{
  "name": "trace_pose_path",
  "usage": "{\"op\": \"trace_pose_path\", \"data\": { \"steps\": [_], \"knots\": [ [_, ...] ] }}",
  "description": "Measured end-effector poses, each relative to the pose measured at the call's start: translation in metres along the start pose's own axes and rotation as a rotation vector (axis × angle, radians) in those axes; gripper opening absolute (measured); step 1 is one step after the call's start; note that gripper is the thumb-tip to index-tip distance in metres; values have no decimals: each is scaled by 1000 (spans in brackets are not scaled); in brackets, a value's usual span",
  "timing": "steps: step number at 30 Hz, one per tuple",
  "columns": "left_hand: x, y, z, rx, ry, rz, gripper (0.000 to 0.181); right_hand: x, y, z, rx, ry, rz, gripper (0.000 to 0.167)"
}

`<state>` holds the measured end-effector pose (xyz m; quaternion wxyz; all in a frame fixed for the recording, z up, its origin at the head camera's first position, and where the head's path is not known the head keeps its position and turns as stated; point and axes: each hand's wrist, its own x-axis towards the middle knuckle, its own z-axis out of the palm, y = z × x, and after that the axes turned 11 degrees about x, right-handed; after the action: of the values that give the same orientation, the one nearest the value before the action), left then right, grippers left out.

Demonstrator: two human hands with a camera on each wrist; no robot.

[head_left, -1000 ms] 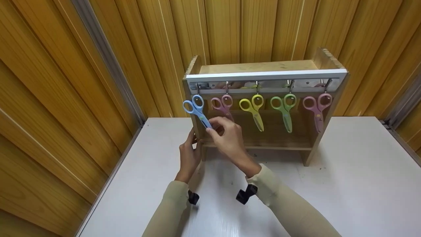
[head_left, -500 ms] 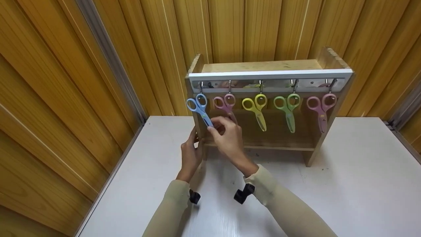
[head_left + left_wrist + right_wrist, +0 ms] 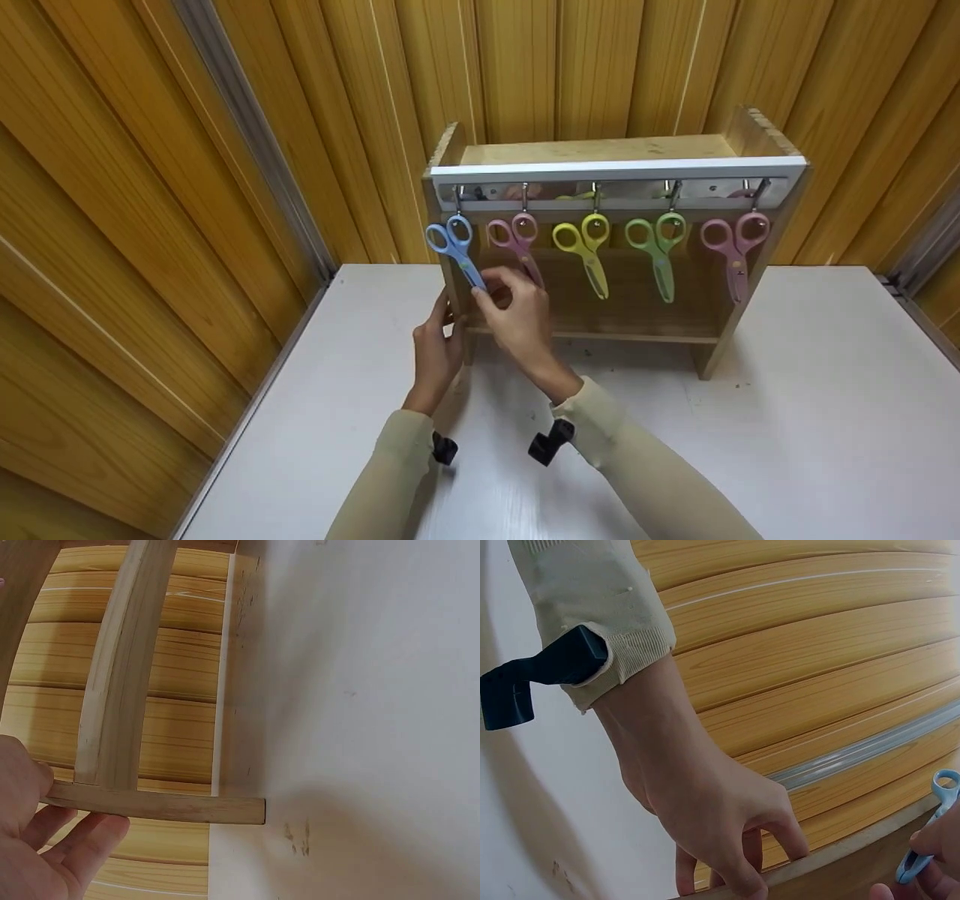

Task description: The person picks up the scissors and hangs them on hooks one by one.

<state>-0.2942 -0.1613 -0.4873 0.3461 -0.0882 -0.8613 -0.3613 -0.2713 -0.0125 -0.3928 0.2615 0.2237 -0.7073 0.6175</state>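
Observation:
My right hand [image 3: 521,319] pinches the blade end of the blue scissors [image 3: 463,257], thumb in front. One handle ring of these scissors is at the leftmost hook on the rack, the blades slanting down to the right. My left hand [image 3: 435,360] grips the left side panel [image 3: 172,805] of the wooden rack [image 3: 600,152], thumb on one face and fingers on the other in the left wrist view. In the right wrist view, the blue scissors [image 3: 928,832] show at the right edge, with fingertips at the blades. The blade tips are hidden by my fingers.
Along the metal hook rail [image 3: 495,171] hang pink scissors [image 3: 520,250], yellow scissors [image 3: 588,255], green scissors [image 3: 659,255] and another pink pair [image 3: 733,255]. The rack stands on a white table [image 3: 300,420]. Wood-slat walls [image 3: 187,225] rise behind and at the left.
The whole view has shifted slightly, with the rack appearing a little further right. Both hands keep their holds. The right wrist has moved slightly left relative to the rack.

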Motion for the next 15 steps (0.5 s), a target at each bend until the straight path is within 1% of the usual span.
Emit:
{"op": "trace_pose_path", "data": {
  "steps": [7, 15],
  "knots": [
    [0, -1, 0, 1, -11, -19, 55, -4, 5, 6, 13, 5, -20, 14],
    [-1, -1, 0, -2, -5, -15, 55, -6, 11, 11, 22, 27, -14, 13]
  ]
}}
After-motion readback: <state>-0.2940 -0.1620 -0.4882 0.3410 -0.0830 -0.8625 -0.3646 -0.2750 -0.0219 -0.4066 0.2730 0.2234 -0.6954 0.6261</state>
